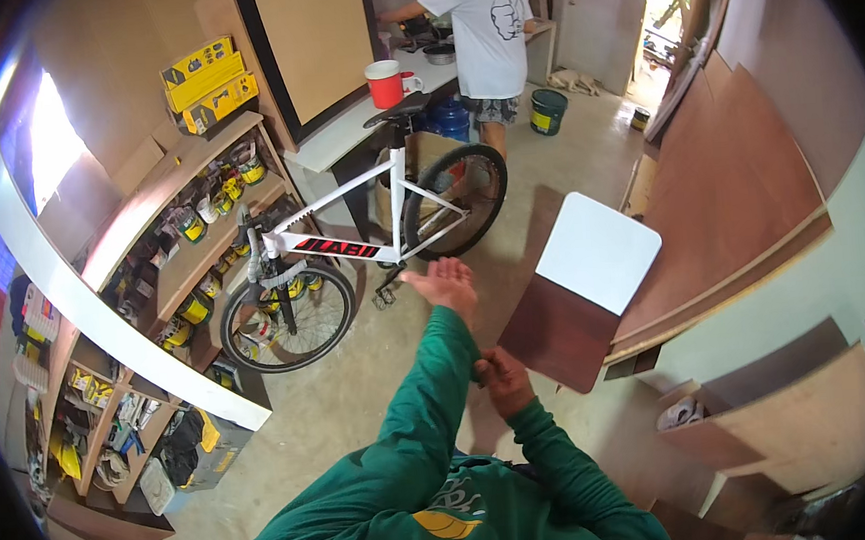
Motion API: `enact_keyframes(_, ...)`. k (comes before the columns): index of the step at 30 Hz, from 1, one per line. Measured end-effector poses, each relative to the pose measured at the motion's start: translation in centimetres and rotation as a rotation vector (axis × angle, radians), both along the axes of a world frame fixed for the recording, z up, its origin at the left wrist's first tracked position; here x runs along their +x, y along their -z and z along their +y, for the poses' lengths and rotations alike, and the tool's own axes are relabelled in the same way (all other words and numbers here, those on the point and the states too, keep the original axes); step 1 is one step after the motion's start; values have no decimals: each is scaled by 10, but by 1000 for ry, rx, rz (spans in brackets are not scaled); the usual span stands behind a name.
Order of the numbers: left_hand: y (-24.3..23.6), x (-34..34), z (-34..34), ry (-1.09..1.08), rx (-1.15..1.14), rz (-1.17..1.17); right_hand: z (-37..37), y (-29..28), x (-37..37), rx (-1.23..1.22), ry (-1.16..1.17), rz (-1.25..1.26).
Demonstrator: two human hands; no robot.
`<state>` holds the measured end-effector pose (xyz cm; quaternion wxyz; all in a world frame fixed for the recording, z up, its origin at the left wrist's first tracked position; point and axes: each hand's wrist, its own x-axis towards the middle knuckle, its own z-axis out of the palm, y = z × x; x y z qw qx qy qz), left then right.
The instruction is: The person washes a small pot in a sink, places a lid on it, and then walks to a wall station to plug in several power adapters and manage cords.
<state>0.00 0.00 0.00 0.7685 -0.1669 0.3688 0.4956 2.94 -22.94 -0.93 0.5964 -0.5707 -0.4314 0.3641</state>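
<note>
My left hand [442, 285] is stretched forward, palm up with its fingers out, just in front of a white bicycle [340, 241] that stands side-on. My right hand [502, 375] is closed on the cuff of the green left sleeve [466, 343] at my forearm. Right of both hands lies a flat board with a white panel [597, 248] and a dark red-brown panel [552, 332].
Wooden shelves of cans and tools [187, 267] line the left, behind a long white strip [130, 316]. A person in a white T-shirt [486, 30] stands at a counter [323, 142] behind the bicycle. Plywood sheets [728, 189] lean at the right. A dark green bucket [548, 111] sits behind.
</note>
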Motion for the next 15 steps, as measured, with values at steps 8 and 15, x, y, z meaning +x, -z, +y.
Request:
enact_keyframes(8, -40, 31, 212, -44, 1406, 1267, 233, -122, -4, 540, -272, -499)
enact_keyframes(15, -71, 93, 328, 1, 2027, 1403, 340, -131, 18, 465, -497, -687)
